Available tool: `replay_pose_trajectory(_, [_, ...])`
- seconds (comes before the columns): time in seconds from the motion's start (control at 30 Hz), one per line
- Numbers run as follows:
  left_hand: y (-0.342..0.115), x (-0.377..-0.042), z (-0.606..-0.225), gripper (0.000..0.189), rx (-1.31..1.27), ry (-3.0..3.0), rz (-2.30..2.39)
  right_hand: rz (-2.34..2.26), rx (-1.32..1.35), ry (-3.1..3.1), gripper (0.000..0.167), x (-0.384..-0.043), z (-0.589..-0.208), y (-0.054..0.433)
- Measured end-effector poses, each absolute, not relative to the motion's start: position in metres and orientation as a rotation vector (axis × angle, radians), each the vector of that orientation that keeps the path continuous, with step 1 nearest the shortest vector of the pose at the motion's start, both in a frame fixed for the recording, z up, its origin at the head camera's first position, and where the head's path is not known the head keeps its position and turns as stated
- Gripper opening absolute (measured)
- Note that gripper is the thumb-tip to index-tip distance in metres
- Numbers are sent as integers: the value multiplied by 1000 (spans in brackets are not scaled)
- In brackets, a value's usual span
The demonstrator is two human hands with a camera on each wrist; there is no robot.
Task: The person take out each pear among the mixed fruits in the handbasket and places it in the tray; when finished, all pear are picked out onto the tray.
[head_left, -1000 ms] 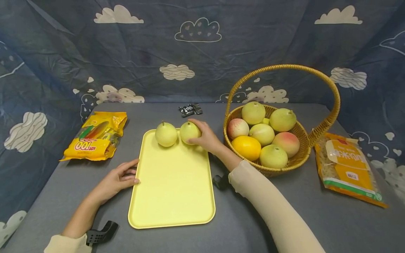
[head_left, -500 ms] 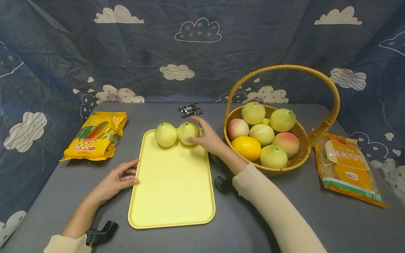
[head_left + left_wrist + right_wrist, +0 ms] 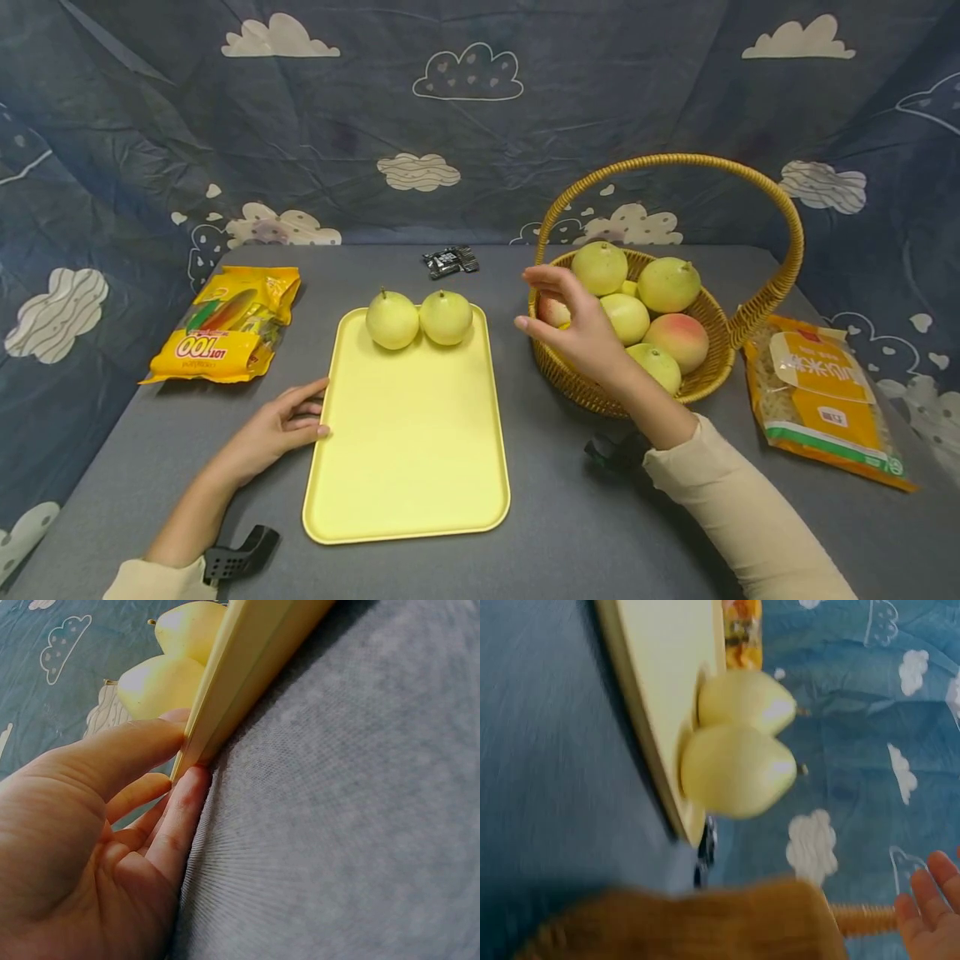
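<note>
Two pale green pears, the left pear [image 3: 392, 320] and the right pear [image 3: 446, 317], sit side by side at the far end of a yellow tray [image 3: 408, 433]. My left hand [image 3: 266, 433] holds the tray's left edge; in the left wrist view the thumb [image 3: 142, 746] lies at the rim with fingers against its side. Above the left rim of a wicker basket [image 3: 573, 383] is my right hand [image 3: 588, 337], holding nothing, thumb and fingers spread apart. It covers part of the fruit inside, where a peach [image 3: 678, 342] and several pears show.
A tall handle [image 3: 675, 158] arches over the basket. To its right lies an orange-and-clear food bag [image 3: 828, 404], and a yellow snack bag [image 3: 225, 323] lies at left. Small black packets [image 3: 450, 262] are behind the tray. A cloud-patterned cloth [image 3: 300, 125] hangs at the back.
My right hand has let go of the right pear, leaving it on the tray beside the other, and has moved right to the basket. The left hand has stayed at the tray's edge.
</note>
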State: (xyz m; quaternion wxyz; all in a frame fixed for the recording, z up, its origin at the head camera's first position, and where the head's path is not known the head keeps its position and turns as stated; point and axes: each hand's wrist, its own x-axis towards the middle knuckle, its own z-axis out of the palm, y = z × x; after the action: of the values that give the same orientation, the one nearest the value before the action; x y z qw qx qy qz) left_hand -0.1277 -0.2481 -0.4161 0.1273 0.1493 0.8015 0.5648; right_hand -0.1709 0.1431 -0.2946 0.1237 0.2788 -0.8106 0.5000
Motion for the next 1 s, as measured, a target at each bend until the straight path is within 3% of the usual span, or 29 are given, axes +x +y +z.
replay_pose_trajectory(0.17, [-249, -127, -416, 67, 433, 2332, 1647, 1378, 728, -2321, 48, -172, -279, 168])
replay_pose_trajectory(0.47, [-248, -126, -417, 67, 457, 2322, 1663, 1366, 574, -2381, 54, -206, -260, 201])
replay_pose_trajectory(0.77, [-248, -126, -417, 67, 452, 2335, 1651, 1437, 438, -2457, 64, -250, -282, 222])
replay_pose_trajectory(1.0, [-247, -126, -415, 68, 450, 2324, 1659, 1508, 403, -2456, 59, -248, -287, 223])
